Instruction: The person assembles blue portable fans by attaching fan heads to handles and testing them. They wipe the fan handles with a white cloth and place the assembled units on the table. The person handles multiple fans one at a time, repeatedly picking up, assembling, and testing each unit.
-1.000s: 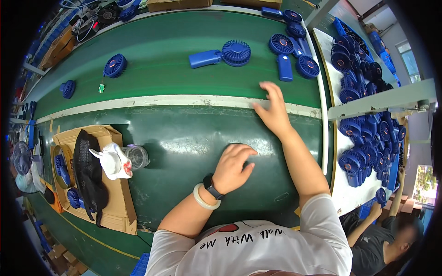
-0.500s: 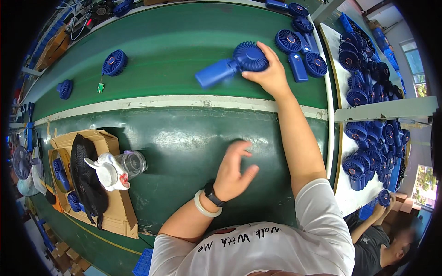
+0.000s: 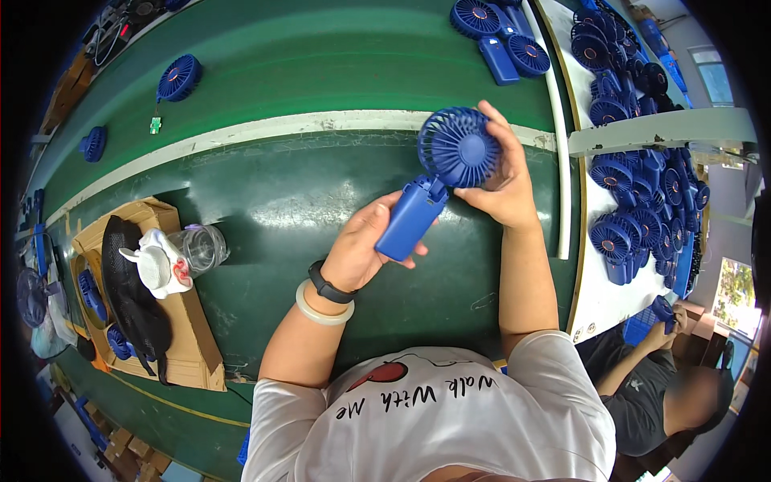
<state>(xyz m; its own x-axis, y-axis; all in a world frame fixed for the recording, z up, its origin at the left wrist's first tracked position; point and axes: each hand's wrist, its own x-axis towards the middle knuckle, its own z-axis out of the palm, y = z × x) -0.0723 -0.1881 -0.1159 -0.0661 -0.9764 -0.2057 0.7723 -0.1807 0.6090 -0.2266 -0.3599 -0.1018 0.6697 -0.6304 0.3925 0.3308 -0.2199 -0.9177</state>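
Between my hands, over the dark green table, is a blue handheld fan (image 3: 414,213), its round slatted head tilted up to the right of its handle. My right hand (image 3: 507,181) grips the edge of the fan head, thumb below and fingers behind. My left hand (image 3: 363,245) is wrapped round the fan's handle from the left, with fingertips showing beneath it. On the green belt beyond lie a loose fan head (image 3: 179,78) with a small green circuit board (image 3: 156,125) on a wire, and another fan head (image 3: 94,144) further left.
Several finished-looking fans (image 3: 498,58) rest at the belt's far right. A cardboard box (image 3: 197,341) at left bears a black mesh item (image 3: 132,289) and a clear bottle (image 3: 205,247). Many fans pile on a white table (image 3: 574,201) to the right, where another person (image 3: 642,361) works.
The fan has come from over the belt nearer to me and turned, handle now down-left. My left hand has gone from empty to holding the handle. The view has shifted.
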